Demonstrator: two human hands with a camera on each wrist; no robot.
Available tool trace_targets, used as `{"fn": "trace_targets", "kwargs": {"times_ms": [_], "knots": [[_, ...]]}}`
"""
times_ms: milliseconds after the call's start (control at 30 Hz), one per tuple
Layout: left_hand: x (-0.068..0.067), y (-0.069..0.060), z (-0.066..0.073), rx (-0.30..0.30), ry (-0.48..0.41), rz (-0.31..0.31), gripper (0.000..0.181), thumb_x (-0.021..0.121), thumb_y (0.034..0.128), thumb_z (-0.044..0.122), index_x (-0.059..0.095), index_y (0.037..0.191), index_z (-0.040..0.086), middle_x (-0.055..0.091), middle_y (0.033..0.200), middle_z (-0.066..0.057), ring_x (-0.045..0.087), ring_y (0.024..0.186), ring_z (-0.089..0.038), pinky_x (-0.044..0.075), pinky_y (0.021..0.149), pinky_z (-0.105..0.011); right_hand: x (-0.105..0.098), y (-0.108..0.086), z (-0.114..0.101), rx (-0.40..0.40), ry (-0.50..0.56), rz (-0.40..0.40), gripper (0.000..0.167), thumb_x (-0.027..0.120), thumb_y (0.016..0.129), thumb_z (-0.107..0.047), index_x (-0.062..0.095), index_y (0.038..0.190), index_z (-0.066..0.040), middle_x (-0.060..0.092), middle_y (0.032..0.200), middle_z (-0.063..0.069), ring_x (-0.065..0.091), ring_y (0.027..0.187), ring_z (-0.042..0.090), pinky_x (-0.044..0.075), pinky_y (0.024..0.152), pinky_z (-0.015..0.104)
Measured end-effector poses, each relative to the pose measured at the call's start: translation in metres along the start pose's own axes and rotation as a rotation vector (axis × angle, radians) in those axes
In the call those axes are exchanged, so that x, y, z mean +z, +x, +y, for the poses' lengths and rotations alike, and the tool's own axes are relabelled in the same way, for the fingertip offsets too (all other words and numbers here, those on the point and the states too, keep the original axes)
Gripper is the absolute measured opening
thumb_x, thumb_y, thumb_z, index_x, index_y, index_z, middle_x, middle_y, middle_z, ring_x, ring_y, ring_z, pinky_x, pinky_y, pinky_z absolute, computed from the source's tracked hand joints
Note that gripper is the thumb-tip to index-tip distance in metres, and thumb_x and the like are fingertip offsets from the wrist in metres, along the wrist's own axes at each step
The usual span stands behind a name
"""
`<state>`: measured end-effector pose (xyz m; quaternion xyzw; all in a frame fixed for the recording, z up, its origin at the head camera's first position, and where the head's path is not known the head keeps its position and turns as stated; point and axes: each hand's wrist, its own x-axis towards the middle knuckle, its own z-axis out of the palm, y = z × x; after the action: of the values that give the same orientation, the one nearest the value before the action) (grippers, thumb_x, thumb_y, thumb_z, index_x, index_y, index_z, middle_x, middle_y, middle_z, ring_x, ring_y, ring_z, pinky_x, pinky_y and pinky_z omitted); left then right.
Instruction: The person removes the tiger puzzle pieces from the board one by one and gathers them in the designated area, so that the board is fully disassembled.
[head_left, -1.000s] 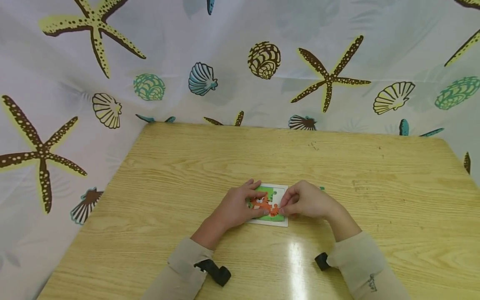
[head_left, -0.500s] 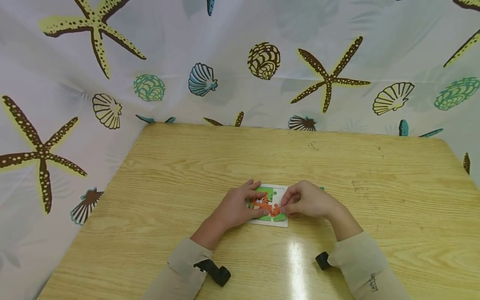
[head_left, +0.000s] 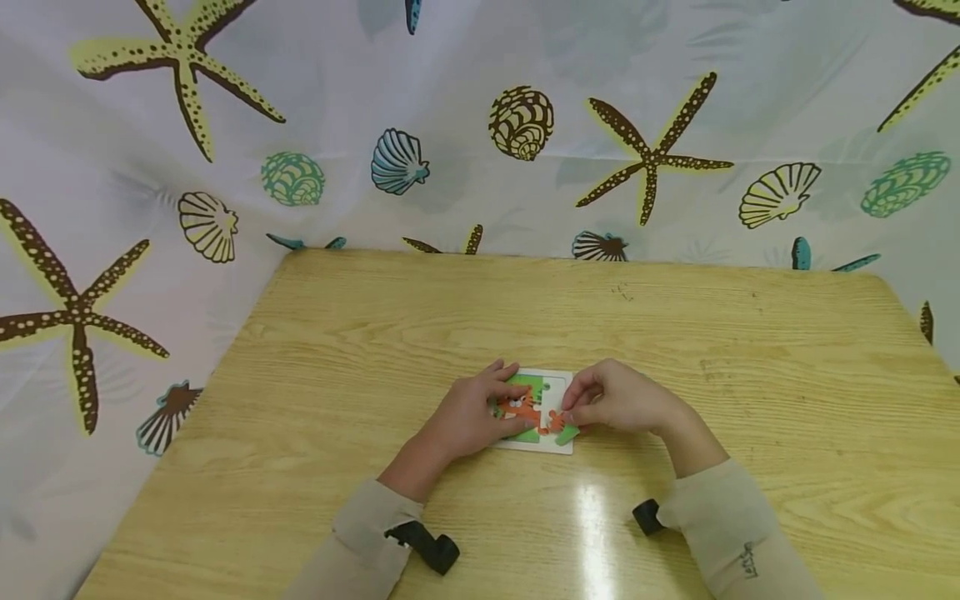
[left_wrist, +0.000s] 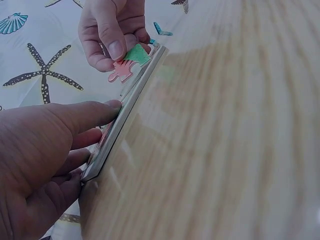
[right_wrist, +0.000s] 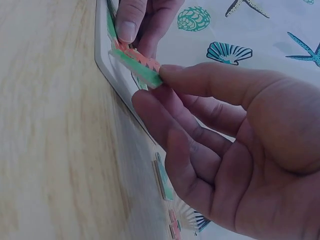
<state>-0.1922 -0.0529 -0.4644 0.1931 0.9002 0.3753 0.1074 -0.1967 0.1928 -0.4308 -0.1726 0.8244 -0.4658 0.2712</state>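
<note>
A small jigsaw puzzle in a white frame tray (head_left: 551,375) lies on the table, showing an orange animal on green. My left hand (head_left: 474,412) rests on its left part, thumb and fingers spread over the fitted pieces. Between thumb and fingertips my right hand (head_left: 626,400) pinches an orange-and-green puzzle piece (head_left: 568,434). That puzzle piece (left_wrist: 136,55) is tilted and raised off the tray in the left wrist view. In the right wrist view its green edge (right_wrist: 137,69) faces the camera. White backing shows in the tray's right part.
Beyond the tray, under the right hand, a green loose piece (right_wrist: 162,177) and an orange one (right_wrist: 174,225) lie on the table. The wooden table (head_left: 420,300) meets a white curtain (head_left: 450,75) printed with starfish and shells. Black wrist mounts (head_left: 431,546) sit on both sleeves.
The pinched puzzle piece has come up from the tray's lower right and tilted, shifting slightly right, away from the fitted pieces. My left hand stays put on the puzzle.
</note>
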Motion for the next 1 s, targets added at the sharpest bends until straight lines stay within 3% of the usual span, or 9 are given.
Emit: {"fn": "trace_targets", "kwargs": {"times_ms": [1000], "knots": [[0.0009, -0.0013, -0.0028, 0.046, 0.005, 0.029, 0.046, 0.082, 0.0835, 0.029, 0.072, 0.124, 0.011, 0.05, 0.152, -0.005, 0.034, 0.15, -0.027, 0.034, 0.119, -0.048, -0.0076, -0.0069, -0.0007, -0.003, -0.023, 0.038, 0.009, 0.07, 0.09, -0.004, 0.071, 0.098, -0.003, 0.069, 0.091, 0.007, 0.061, 0.084, 0.019, 0.052, 0.074, 0.031]]}}
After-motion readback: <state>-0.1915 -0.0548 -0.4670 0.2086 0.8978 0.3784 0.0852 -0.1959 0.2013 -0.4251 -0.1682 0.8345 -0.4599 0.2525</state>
